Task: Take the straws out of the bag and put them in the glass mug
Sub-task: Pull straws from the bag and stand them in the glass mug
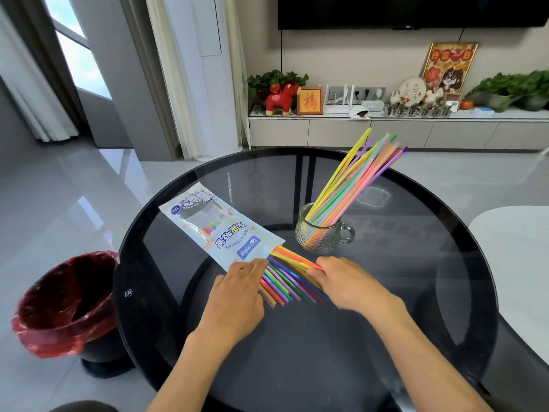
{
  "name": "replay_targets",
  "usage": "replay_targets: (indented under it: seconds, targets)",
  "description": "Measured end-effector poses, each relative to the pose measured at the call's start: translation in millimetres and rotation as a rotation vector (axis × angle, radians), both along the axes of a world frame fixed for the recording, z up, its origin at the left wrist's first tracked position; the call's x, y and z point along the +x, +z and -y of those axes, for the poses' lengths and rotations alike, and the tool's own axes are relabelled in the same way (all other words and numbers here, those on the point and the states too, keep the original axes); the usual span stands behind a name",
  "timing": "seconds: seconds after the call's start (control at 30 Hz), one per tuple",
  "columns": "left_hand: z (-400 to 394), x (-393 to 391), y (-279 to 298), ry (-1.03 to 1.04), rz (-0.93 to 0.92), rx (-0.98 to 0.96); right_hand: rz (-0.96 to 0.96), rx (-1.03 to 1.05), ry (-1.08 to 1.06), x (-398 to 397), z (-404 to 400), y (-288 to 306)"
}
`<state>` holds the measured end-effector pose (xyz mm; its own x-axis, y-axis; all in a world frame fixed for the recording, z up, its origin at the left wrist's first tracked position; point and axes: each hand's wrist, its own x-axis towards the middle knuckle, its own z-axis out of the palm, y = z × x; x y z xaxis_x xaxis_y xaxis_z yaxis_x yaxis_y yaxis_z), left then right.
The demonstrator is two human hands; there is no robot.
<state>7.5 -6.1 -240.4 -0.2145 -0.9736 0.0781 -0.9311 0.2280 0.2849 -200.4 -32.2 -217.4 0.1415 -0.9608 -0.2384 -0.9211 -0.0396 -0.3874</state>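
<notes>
2 hands are at work at the mouth of the bag, and I read the job as partly done. My left hand [237,288] lies with its fingers laid fairly flat across the open end of the white and blue printed plastic straw bag [217,230], pressing it and the straws under it against the table; I see nothing curled in a grip there. My right hand [347,282] has its fingers bent around the upper few of the fan of bright multicoloured plastic straws [289,278] that pokes out of the bag, pinching them near their free ends. That fan lies on the round dark glass table [416,292], between my hands, still partly sheathed. Just beyond, upright and near the bag's mouth, stands the dimpled clear glass mug with a handle [323,233], already holding a leaning sheaf of pastel straws [356,176]. So 1 batch is in; the rest needs drawing out and dropping in. A red-lined waste bin [64,301] sits on the floor to the left.
</notes>
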Motion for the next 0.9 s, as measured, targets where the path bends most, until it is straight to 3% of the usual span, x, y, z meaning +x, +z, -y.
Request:
replay_targets:
  seconds: [0.3, 0.47, 0.9]
  targets:
    - [5, 2, -6, 0.097, 0.039, 0.009, 0.195, 0.210, -0.053, -50, -3, 27]
    - [7, 5, -7, 0.084, 0.049, 0.033, 0.509, 0.278, -0.163, -81, -12, 40]
    - [7, 7, -5, 0.088, -0.010, 0.041, 1.075, 0.092, -0.194, -68, -14, 53]
